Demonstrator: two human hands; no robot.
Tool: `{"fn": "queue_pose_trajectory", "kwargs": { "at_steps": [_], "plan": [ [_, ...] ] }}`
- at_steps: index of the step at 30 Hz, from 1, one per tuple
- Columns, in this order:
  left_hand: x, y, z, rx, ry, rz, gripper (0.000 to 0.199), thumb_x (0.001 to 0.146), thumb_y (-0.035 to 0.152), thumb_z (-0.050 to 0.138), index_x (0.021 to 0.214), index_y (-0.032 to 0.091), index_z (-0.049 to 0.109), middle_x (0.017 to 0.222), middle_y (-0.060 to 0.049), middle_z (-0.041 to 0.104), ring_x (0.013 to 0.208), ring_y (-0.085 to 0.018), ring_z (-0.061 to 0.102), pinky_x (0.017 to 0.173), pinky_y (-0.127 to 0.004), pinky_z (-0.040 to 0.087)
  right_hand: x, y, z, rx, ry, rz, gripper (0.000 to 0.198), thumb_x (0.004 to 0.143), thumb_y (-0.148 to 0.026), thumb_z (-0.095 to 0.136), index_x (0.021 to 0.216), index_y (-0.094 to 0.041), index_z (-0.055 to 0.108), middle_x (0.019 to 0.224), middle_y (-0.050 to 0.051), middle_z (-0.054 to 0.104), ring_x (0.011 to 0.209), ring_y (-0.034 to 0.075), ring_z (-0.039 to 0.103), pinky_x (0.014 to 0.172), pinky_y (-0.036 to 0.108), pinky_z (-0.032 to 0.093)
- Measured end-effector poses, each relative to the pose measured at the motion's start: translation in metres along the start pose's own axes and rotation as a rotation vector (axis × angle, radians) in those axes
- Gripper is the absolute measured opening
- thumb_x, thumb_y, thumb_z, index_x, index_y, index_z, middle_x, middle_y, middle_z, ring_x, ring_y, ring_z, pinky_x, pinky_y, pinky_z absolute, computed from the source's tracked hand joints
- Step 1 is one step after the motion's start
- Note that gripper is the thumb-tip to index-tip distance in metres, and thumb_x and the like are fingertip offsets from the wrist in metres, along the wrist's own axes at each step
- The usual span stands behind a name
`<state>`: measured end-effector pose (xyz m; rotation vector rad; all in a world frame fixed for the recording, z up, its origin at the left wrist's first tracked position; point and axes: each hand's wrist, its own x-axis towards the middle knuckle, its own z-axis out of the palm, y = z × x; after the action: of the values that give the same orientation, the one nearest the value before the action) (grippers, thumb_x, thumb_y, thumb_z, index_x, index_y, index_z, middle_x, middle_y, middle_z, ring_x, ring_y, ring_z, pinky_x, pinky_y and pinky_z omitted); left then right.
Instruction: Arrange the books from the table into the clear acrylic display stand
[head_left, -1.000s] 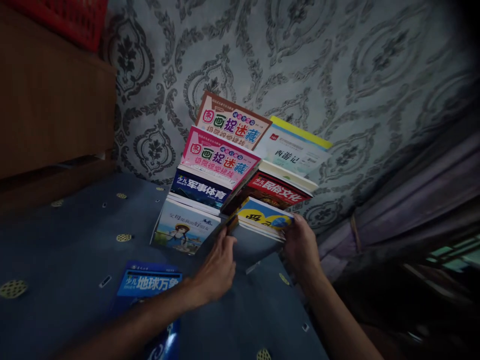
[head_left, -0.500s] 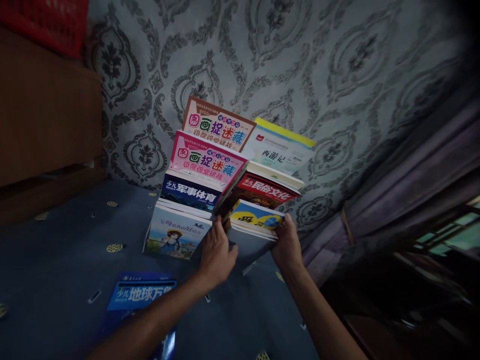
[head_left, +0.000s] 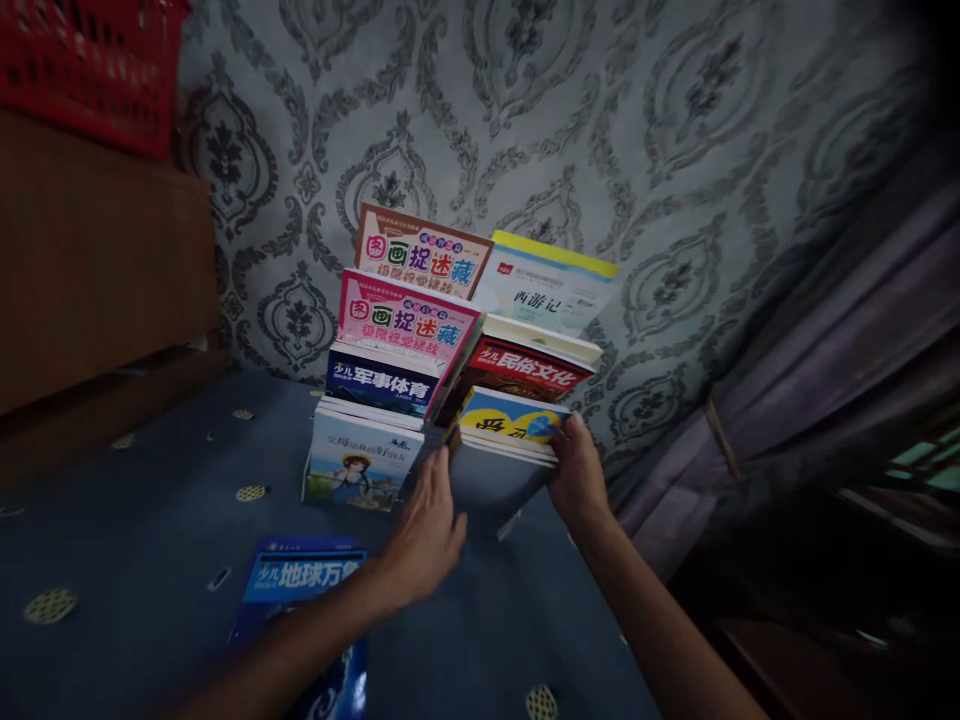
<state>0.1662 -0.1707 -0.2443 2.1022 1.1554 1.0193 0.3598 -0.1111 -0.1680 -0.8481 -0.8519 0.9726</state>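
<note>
My left hand [head_left: 426,530] has its fingers stretched out along the left edge of a small stack of books [head_left: 501,475] with grey-looking fronts. Its thumb stands apart from the fingers. At the stack's upper right corner, my right hand [head_left: 581,475] is closed on the books. A blue and yellow book [head_left: 517,418] shows just behind them. Further back stand a red-and-dark book [head_left: 525,368] and a pale book with a yellow top [head_left: 551,285]. To the left is a row with a light blue book [head_left: 364,465], a navy book [head_left: 382,385] and a pink book [head_left: 405,325].
A brown-topped book [head_left: 424,250] leans at the back against the patterned wall [head_left: 300,150]. A blue book [head_left: 296,585] lies flat on the dark blue cloth [head_left: 465,660], partly under my left forearm. A wooden cabinet [head_left: 105,250] carries a red basket [head_left: 90,80]. A curtain [head_left: 690,480] hangs at right.
My left hand has straightened its fingers along the stack's edge and dropped slightly. My right hand stays at the stack's right side. The view has shifted a little.
</note>
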Motion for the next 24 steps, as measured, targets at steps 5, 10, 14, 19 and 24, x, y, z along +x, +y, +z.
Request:
{"fn": "queue_pose_trajectory", "kwargs": {
  "at_steps": [5, 10, 14, 19, 24],
  "plan": [
    [-0.08, -0.03, -0.046, 0.189, -0.005, 0.11, 0.063, 0.092, 0.017, 0.037, 0.152, 0.017, 0.02, 0.161, -0.013, 0.028, 0.149, -0.02, 0.024, 0.121, -0.044, 0.031, -0.003, -0.009, 0.004, -0.014, 0.132, -0.057, 0.02, 0.083, -0.037, 0.056, 0.074, -0.021, 0.063, 0.058, -0.002, 0.066, 0.066, 0.018, 0.069, 0.072, 0.032, 0.055],
    [-0.147, -0.084, -0.119, 0.358, 0.28, -0.16, 0.044, 0.097, 0.027, 0.036, 0.139, 0.017, 0.044, 0.151, -0.015, 0.042, 0.142, -0.024, 0.039, 0.117, -0.045, 0.035, -0.028, 0.001, -0.002, -0.185, 0.51, -0.509, 0.017, 0.078, -0.012, 0.052, 0.064, -0.022, 0.058, 0.059, -0.004, 0.059, 0.056, 0.011, 0.056, 0.061, 0.026, 0.043],
    [-0.179, -0.114, -0.137, 0.418, 0.278, -0.35, 0.045, 0.096, 0.043, 0.039, 0.127, 0.015, 0.055, 0.145, -0.017, 0.048, 0.138, -0.029, 0.043, 0.114, -0.051, 0.036, -0.101, 0.041, 0.009, -0.538, 0.181, -0.62, 0.018, 0.082, -0.03, 0.058, 0.065, -0.023, 0.06, 0.061, -0.001, 0.059, 0.058, 0.015, 0.053, 0.062, 0.031, 0.042],
    [-0.186, -0.118, -0.113, 0.436, 0.223, -0.387, 0.048, 0.093, 0.047, 0.045, 0.124, 0.013, 0.059, 0.142, -0.017, 0.053, 0.143, -0.034, 0.034, 0.117, -0.054, 0.029, -0.188, 0.115, 0.037, -0.886, -0.645, -0.165, 0.033, 0.085, -0.049, 0.062, 0.11, -0.029, 0.07, 0.121, 0.008, 0.068, 0.114, 0.029, 0.06, 0.1, 0.048, 0.045],
    [-0.179, -0.109, -0.102, 0.358, 0.199, -0.341, 0.048, 0.093, 0.039, 0.045, 0.129, 0.01, 0.057, 0.14, -0.019, 0.055, 0.142, -0.031, 0.037, 0.118, -0.051, 0.029, -0.219, 0.159, 0.043, -1.13, -0.757, -0.241, 0.049, 0.091, -0.047, 0.054, 0.134, -0.025, 0.058, 0.156, 0.014, 0.036, 0.143, 0.038, 0.032, 0.113, 0.062, 0.03]
  ]
}}
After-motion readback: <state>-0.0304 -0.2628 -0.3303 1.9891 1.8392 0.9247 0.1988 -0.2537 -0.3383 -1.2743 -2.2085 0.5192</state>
